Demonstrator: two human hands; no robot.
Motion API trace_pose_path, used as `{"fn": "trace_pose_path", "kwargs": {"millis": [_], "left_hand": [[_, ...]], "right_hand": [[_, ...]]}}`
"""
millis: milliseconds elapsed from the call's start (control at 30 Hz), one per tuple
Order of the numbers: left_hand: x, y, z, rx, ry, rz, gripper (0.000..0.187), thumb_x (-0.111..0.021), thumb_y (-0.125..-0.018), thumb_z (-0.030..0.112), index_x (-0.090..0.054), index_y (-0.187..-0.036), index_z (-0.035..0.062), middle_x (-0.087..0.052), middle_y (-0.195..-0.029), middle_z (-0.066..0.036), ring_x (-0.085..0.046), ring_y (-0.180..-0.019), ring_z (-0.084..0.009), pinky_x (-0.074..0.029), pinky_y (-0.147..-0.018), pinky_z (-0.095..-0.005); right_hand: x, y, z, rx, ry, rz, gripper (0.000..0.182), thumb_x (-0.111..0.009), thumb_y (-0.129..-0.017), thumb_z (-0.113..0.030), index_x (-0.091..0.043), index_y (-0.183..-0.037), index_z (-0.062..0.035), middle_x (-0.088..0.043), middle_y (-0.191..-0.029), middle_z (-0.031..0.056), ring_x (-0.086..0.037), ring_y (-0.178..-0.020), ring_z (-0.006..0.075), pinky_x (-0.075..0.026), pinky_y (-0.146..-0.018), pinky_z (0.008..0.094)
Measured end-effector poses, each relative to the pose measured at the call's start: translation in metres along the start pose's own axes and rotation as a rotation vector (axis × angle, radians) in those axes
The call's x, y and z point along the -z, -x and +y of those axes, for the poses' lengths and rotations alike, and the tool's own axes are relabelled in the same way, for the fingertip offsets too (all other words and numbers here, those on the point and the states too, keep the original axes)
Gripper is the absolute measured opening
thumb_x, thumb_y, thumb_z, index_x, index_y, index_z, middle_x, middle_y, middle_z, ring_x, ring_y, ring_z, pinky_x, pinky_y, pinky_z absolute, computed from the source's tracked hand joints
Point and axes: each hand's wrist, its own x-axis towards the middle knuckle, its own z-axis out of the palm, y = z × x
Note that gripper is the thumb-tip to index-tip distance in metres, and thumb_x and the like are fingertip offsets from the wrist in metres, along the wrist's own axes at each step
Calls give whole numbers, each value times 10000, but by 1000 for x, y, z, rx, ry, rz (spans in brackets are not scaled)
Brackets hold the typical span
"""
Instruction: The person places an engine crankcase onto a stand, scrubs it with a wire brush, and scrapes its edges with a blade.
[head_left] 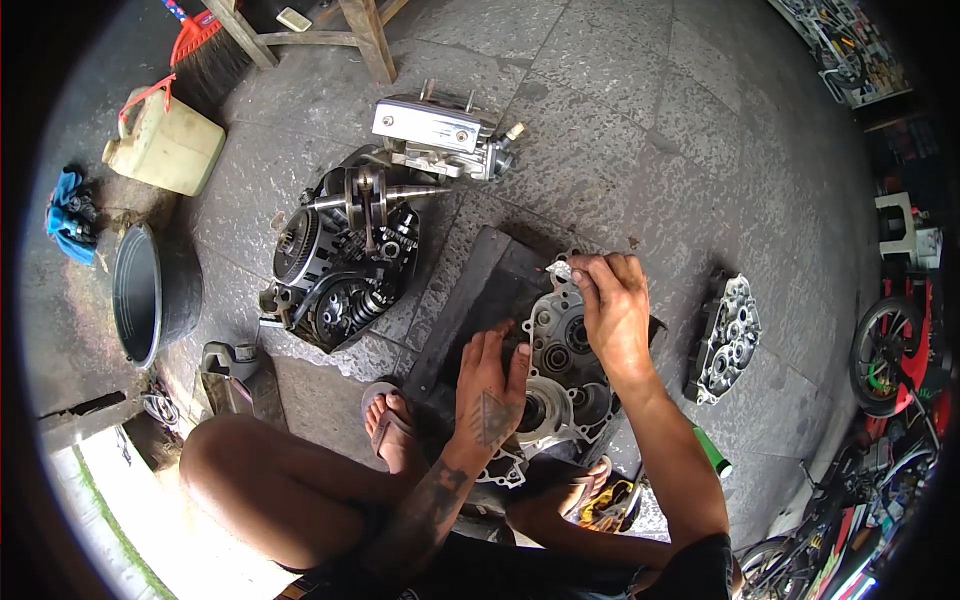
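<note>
An engine crankcase half with round bearing seats lies open side up in front of me, on a dark block. My left hand rests at its left edge, fingers stretched out and thumb along the rim. At the top of the case is my right hand, its fingers bent and pressed together at the rim. A small whitish patch shows by its fingertips; what they pinch I cannot make out.
An engine lower half with crankshaft stands ahead left, a cylinder head beyond it. Another case part lies right. A black bucket, jerrycan and oil bottle stand left. Bicycles or motorbikes line the right.
</note>
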Motion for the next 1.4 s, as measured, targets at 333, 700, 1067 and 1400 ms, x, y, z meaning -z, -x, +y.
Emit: {"fn": "trace_pose_path", "kwargs": {"millis": [333,700,1067,1400], "left_hand": [[2,-1,5,31,3,-9,358,-538,-996,233,-547,-1246,-23,-597,-1115,-234,-559,-1058,-419,-447,-935,-475],[2,2,4,49,17,-14,367,-537,-997,243,-547,-1236,-34,-605,-1106,-232,-561,-1045,-423,-448,-919,-482],[2,-2,3,34,31,-3,377,-523,-1011,251,-550,-1241,-46,-616,-1147,-236,-571,-1093,-417,-448,-961,-461],[2,-1,3,41,47,-14,382,-542,-998,245,-535,-1255,-38,-606,-1128,-245,-569,-1065,-429,-451,-943,-482]], "right_hand": [[1,6,6,33,53,31,142,-687,-859,-88,-710,-982,-156,-599,-850,31,-547,-879,250,-386,-806,391],[-6,-2,3,-14,-17,14,93,-698,-873,-126,-726,-956,-157,-598,-837,16,-552,-879,231,-363,-825,388],[-3,17,-13,-48,21,14,77,-710,-867,-119,-730,-939,-135,-669,-891,-6,-582,-907,211,-369,-864,383],[-8,17,-18,-137,95,62,74,-710,-872,-135,-719,-945,-148,-669,-895,1,-577,-897,232,-374,-838,393]]}}
